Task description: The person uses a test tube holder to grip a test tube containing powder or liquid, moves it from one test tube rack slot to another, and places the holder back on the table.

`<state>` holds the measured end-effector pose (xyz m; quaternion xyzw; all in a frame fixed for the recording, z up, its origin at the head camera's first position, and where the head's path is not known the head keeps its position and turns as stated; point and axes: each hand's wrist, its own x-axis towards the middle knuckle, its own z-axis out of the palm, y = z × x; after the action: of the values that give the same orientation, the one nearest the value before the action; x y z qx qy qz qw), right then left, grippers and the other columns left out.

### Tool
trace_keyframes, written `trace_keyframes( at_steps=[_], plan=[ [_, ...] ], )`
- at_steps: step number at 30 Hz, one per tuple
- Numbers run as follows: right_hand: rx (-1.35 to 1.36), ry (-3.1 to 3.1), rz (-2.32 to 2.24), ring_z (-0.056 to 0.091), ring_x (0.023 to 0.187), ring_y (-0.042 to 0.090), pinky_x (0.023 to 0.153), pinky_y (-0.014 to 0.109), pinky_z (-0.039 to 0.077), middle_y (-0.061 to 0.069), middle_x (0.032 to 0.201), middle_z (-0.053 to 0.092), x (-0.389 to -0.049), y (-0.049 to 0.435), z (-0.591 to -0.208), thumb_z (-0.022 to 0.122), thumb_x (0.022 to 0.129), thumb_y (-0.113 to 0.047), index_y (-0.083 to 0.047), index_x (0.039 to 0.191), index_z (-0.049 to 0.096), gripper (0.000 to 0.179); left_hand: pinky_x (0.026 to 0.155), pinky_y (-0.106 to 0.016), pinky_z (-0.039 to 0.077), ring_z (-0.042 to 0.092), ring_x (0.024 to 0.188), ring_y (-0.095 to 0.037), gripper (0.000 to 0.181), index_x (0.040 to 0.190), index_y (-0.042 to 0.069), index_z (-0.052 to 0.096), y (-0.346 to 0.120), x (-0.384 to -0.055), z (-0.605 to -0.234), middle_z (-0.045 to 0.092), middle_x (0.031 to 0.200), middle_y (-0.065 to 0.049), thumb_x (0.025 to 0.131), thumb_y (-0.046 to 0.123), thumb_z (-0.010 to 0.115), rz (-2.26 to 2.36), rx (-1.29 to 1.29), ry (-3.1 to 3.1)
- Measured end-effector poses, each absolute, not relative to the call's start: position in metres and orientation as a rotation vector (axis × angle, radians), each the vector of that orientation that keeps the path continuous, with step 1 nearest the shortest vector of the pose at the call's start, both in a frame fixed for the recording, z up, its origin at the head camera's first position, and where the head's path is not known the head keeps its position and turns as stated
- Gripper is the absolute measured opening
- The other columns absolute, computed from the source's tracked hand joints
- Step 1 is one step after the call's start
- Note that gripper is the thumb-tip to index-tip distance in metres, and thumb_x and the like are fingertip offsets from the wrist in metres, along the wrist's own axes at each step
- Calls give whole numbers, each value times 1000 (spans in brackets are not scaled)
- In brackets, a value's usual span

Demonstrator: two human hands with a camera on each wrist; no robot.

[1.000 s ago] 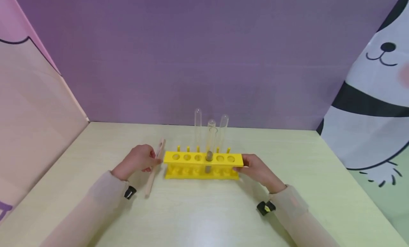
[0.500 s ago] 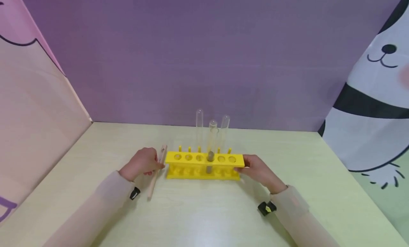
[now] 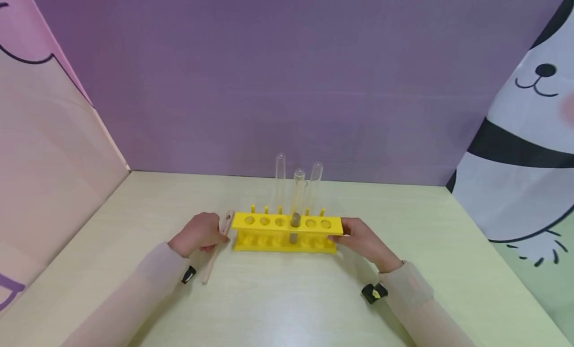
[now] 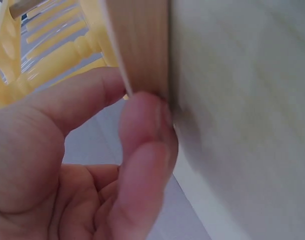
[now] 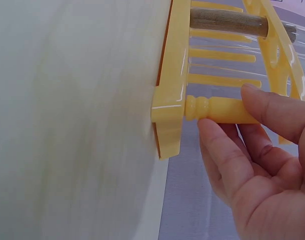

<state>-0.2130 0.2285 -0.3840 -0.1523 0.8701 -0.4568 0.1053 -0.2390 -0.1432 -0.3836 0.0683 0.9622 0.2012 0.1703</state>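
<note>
My left hand [image 3: 201, 233] pinches a wooden test tube clamp [image 3: 214, 260], a slim flat stick with a dark spot near its far end. It slants just left of the yellow test tube rack [image 3: 287, 223]. In the left wrist view, thumb and fingertips meet the edges of the clamp's wood [image 4: 142, 45], close beside the tabletop. At the rack's right end, my right hand [image 3: 360, 240] grips its turned end post [image 5: 227, 109] between thumb and fingers. Clear test tubes [image 3: 280, 175] stand upside down at the rack's back pegs. A grey-brown cylinder [image 5: 227, 20] fills one hole.
The pale wooden tabletop [image 3: 287, 307] carries the rack and clamp. Behind it rises a purple wall panel [image 3: 287, 87]. A pale panel [image 3: 45, 162] bounds the left side, and a panel with a cartoon bear [image 3: 515, 187] the right.
My left hand and the clamp have shifted right and slightly nearer me, so the clamp now lies closer to the rack. My right hand keeps its grip on the rack, which stays in place.
</note>
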Motion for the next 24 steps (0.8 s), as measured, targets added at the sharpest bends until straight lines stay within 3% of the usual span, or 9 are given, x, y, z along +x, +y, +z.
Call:
trace_keyframes(
  at_steps=[12, 18, 24],
  plan=[
    [-445, 2582, -1320, 58, 103, 23, 92, 41, 46, 14, 115, 64, -212, 225, -383, 63, 90, -8, 2, 117, 60, 30, 47, -22, 39, 48, 48, -14, 39, 81, 4, 57, -150, -233, -379, 55, 59, -5, 82, 41, 71, 607, 148, 2726],
    [-491, 2583, -1303, 59, 104, 25, 92, 42, 46, 14, 115, 64, -214, 227, -380, 64, 89, -9, 3, 117, 60, 31, 53, -27, 45, 54, 55, -18, 38, 89, -1, 61, -161, -230, -365, 59, 68, -7, 90, 38, 61, 634, 137, 2806],
    [-584, 2606, -1116, 57, 110, 33, 92, 47, 46, 16, 119, 61, -214, 251, -369, 61, 90, -9, 1, 120, 58, 32, 56, -31, 43, 52, 58, -19, 35, 95, -4, 61, -177, -231, -356, 61, 71, -8, 92, 30, 59, 614, 339, 3135]
  ],
)
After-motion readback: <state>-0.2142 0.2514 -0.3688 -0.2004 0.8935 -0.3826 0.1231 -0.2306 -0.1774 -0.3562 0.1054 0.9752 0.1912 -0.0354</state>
